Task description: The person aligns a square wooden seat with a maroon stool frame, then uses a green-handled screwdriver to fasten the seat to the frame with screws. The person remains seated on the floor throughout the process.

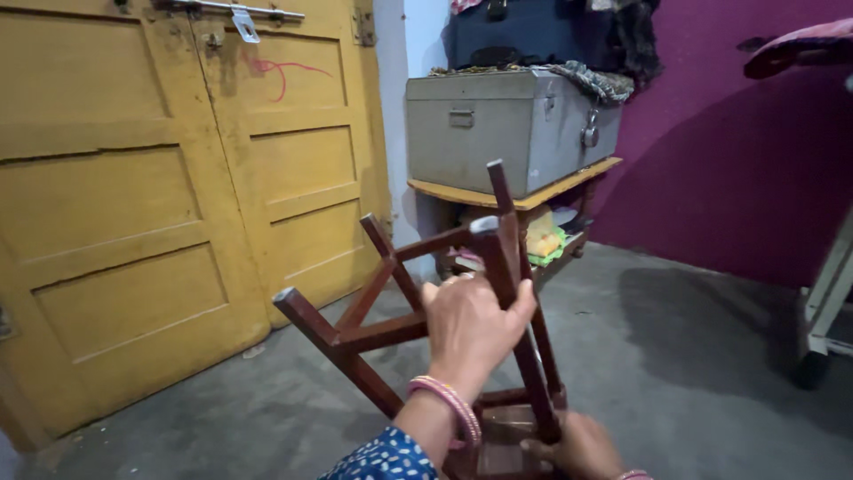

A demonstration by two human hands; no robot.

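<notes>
left hand (471,324) raised, clamped on upturned stool (426,338) leg | right hand (582,449) low, gripping its base

One small white tag (245,24) hangs from the bolt (233,10) at the top of the yellow door (133,204); rectangular, slightly tilted, markings illegible. Yellow-green plastic packets (544,240) lie bunched on the lower shelf beneath the grey metal trunk (506,129).

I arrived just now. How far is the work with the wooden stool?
Done: the stool is off the floor, legs up. In hand: the left hand grips one leg, the right hand holds it near the seat. Left: it is set down nowhere yet.
</notes>
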